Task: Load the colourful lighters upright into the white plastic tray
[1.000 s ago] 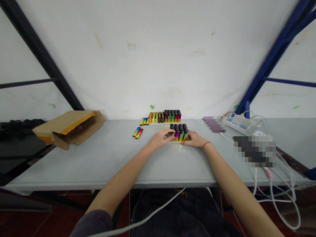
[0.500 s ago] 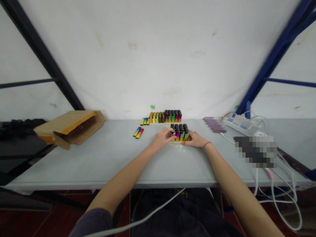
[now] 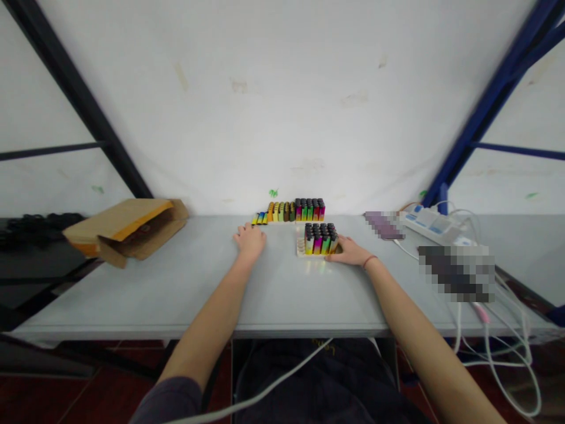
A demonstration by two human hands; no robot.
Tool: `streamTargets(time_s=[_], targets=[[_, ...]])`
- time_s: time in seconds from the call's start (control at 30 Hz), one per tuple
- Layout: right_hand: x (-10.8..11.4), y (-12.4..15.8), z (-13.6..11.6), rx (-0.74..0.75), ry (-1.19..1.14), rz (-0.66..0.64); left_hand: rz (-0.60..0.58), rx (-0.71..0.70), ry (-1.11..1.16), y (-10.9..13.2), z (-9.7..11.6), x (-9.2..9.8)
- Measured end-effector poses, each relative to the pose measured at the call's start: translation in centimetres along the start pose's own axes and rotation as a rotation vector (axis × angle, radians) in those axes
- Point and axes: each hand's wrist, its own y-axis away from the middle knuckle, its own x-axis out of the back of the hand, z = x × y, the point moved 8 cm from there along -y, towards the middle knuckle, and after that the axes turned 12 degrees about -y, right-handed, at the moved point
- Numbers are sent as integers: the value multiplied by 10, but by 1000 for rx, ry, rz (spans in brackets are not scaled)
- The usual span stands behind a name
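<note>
A white slotted tray stands at the middle of the table, with rows of upright lighters with black tops and shiny multicoloured bodies. Along its left side, a column of slots shows no lighters. My right hand grips the tray's right end, thumb at the front and fingers round the side. To the left, my left hand is low over the tabletop with bent fingers, covering the spot of two loose lighters. Its fingertips and anything in them are hidden.
By the wall stand more lighters, some with black tops and some yellowish, beside a few loose blue-yellow lighters. An open cardboard box lies at left. Power strips, cables and blurred devices occupy the right.
My left hand has left the tray's left side and moved left, over the two loose lighters. The tray's left slots are now visible. My right hand stays at the tray.
</note>
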Motion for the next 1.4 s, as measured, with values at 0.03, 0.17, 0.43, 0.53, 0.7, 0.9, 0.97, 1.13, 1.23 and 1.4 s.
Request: streamTargets(time_s=[0.03,0.17,0.43,0.53,0.7,0.9,0.97,1.13,1.23,1.4], targets=[[0,0,0,3,-5,1,-6,34,-8,-3,-9,0],[1,1,-2,6,-16,-5,-28,74,57,-8,-21,-5],[1,1,-1,-25,9,-5,-255,-159,212,4,22,-38],[1,1,-1,-38,28,-10,-271,-104,477,7,32,-40],[1,2,-5,-9,5,-12,-356,316,1112,15,30,-50],[2,3,-7,-3,-5,-7,-577,452,1356,25,40,-60],[1,3,-7,-1,-14,-25,-574,430,1344,26,43,-62],[1,3,-7,-6,10,-30,-402,387,1365,26,48,-61],[1,3,-6,-1,-5,-31,-387,358,1390,28,51,-61],[2,2,-5,11,-24,-15,-508,383,1363,35,53,-59]])
